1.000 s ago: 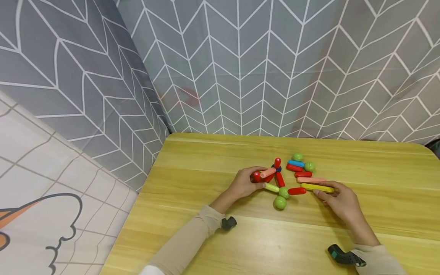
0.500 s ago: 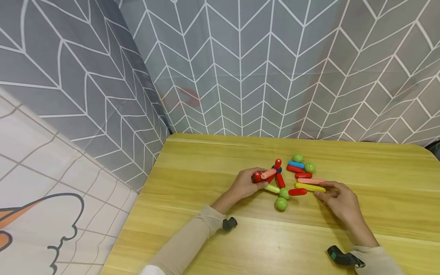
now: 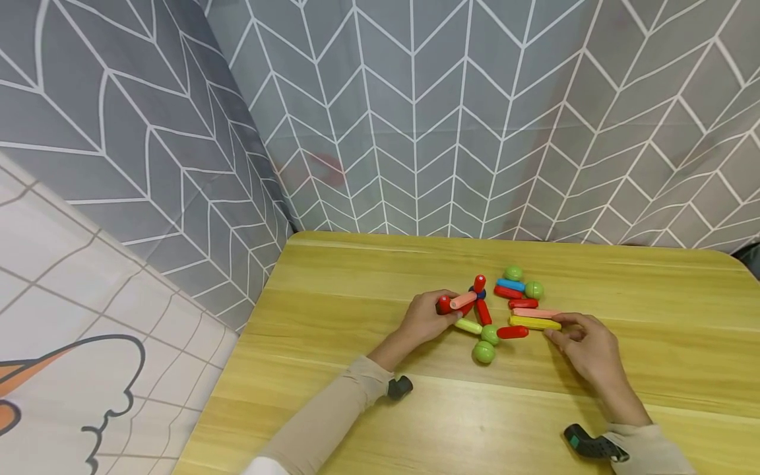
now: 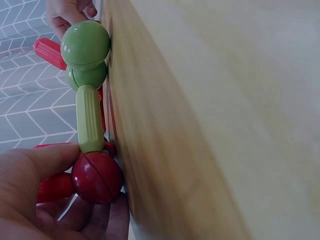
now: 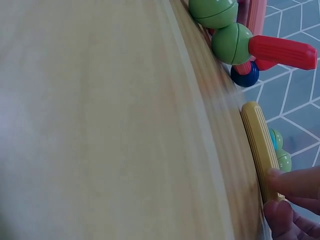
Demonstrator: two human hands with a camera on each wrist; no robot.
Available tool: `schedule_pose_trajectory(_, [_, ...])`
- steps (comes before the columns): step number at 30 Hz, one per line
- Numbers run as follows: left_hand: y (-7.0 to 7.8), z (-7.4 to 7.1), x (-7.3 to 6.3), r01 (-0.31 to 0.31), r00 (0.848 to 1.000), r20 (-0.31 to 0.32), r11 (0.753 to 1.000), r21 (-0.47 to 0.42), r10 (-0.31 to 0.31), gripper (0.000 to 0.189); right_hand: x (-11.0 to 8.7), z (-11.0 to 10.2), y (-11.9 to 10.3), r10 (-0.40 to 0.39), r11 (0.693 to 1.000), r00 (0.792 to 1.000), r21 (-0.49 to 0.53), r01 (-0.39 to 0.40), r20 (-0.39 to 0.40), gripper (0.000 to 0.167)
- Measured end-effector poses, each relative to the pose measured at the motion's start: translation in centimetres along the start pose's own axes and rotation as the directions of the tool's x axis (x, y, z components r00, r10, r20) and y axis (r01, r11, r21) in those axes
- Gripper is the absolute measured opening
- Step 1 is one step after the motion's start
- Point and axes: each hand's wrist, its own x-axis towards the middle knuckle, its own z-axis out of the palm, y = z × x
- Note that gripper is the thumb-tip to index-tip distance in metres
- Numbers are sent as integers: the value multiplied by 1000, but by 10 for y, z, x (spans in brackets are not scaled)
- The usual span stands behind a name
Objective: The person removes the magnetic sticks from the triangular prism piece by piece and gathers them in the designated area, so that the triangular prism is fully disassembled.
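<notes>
My left hand point(image 3: 423, 320) grips the red ball point(image 4: 97, 177) at one corner of a joined structure of magnetic rods and balls. A pale green rod point(image 4: 89, 119) runs from that ball to two green balls point(image 3: 489, 334). From those a red rod point(image 3: 512, 332) sticks out, and a blue ball point(image 3: 479, 292) joins other red rods at the back. My right hand point(image 3: 588, 343) pinches the near end of a yellow rod point(image 5: 260, 145) between thumb and fingers. The rod lies along a pink rod point(image 3: 534, 313) on the table.
Behind the yellow rod lie a loose red rod point(image 3: 523, 304), another red rod point(image 3: 508, 291), a blue rod point(image 3: 510, 284) and two green balls point(image 3: 534, 290). The wooden table point(image 3: 356, 277) backs onto a patterned grey curtain point(image 3: 439, 132).
The yellow rod has slid left in my right hand's hold and now lies alongside the pink rod. My left hand and the structure have hardly moved.
</notes>
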Motion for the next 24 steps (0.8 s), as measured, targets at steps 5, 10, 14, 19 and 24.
schedule_pose_trajectory(5, [1, 3, 1, 25, 1000, -19, 999, 24, -25, 29, 0, -2, -2, -14, 1000, 999, 25, 15, -35, 29])
schedule_pose_trajectory(10, [4, 2, 1, 60, 998, -19, 998, 19, -60, 28, 4, -7, -16, -100, 995, 991, 16, 102, -93, 25])
schedule_pose_trajectory(14, [4, 1, 1, 65, 998, -16, 998, 12, -65, 28, 8, -11, -44, -187, 982, 978, 20, 189, -95, 24])
schedule_pose_trajectory(19, [3, 0, 1, 60, 998, -13, 998, 17, -60, 25, 13, -3, -84, -346, 937, 937, 43, 348, -44, 24])
schedule_pose_trajectory(24, [1, -1, 1, 23, 1000, -16, 999, 27, -22, 14, 19, 16, -113, -518, 855, 854, 11, 518, 48, 28])
